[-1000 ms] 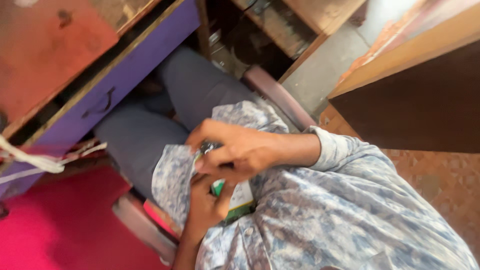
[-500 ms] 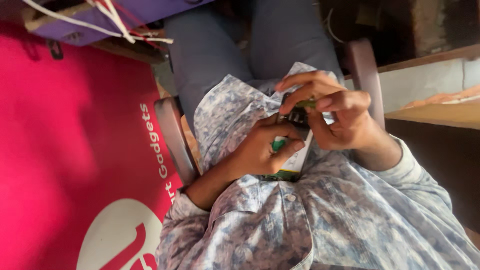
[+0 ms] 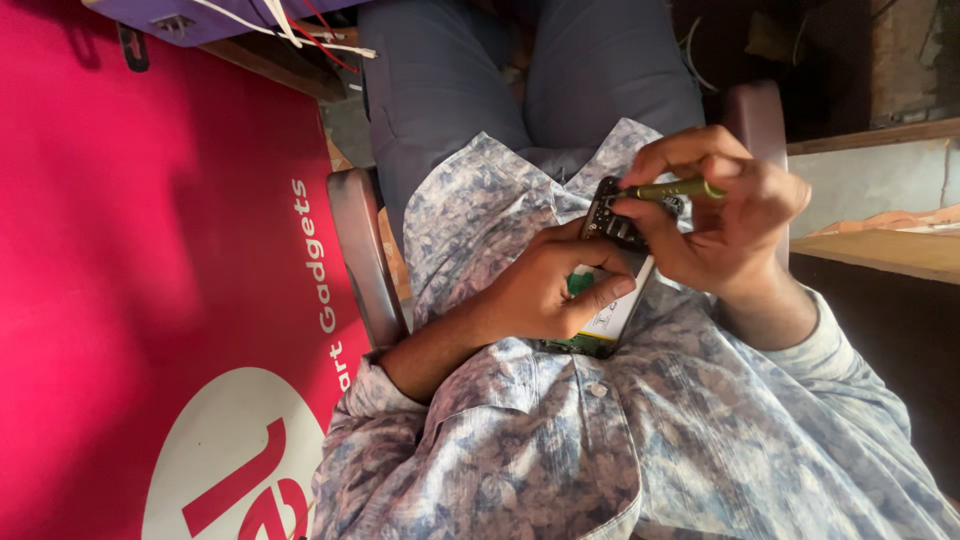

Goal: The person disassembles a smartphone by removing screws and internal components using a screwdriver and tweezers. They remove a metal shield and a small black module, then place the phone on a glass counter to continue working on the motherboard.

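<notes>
An opened phone (image 3: 614,308), its white battery and dark circuit board showing, lies in my lap against my patterned shirt. My left hand (image 3: 545,290) grips it from the left, with the thumb across the battery. My right hand (image 3: 730,225) pinches a thin yellow-green screwdriver (image 3: 672,189) between thumb and fingers. The tool lies nearly level, and its tip touches the phone's upper end by the circuit board.
A red banner (image 3: 150,300) with white lettering covers the left side. A purple drawer (image 3: 200,15) with white and red wires (image 3: 300,30) hangs over it at the top. Chair armrests (image 3: 358,255) flank my legs. A wooden shelf (image 3: 880,250) juts in on the right.
The view has swung from the purple drawer down to my lap. Both hands stayed on the phone, and the screwdriver now shows clearly at the phone's upper end.
</notes>
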